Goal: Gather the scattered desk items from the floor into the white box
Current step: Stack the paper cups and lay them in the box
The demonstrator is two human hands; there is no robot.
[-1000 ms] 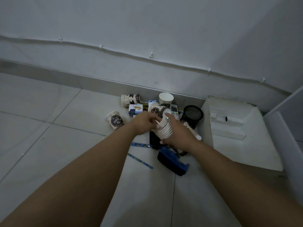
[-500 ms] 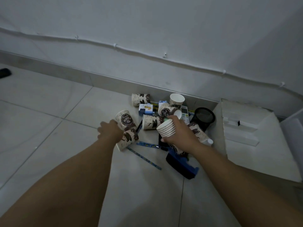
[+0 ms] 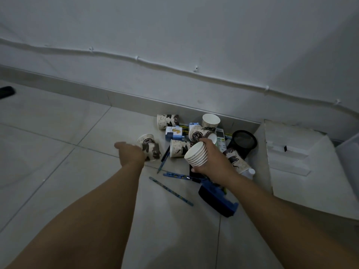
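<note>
Pale tiled floor (image 3: 58, 181) — grey skirting (image 3: 97, 94); white wall (image 3: 174, 26) above.

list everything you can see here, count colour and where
cup stack: one stack, white, in right hand
loose cups: about six, printed brown and white, floor by wall
mesh pot: one, black, beside box
pencils: several, blue, floor near cups
small carton: one, blue and white, among cups
stapler: one, blue and black, under right forearm
box: one, white, right
dark object: one, black, far left floor
left hand: on a loose cup
right hand: grips the stack
</note>
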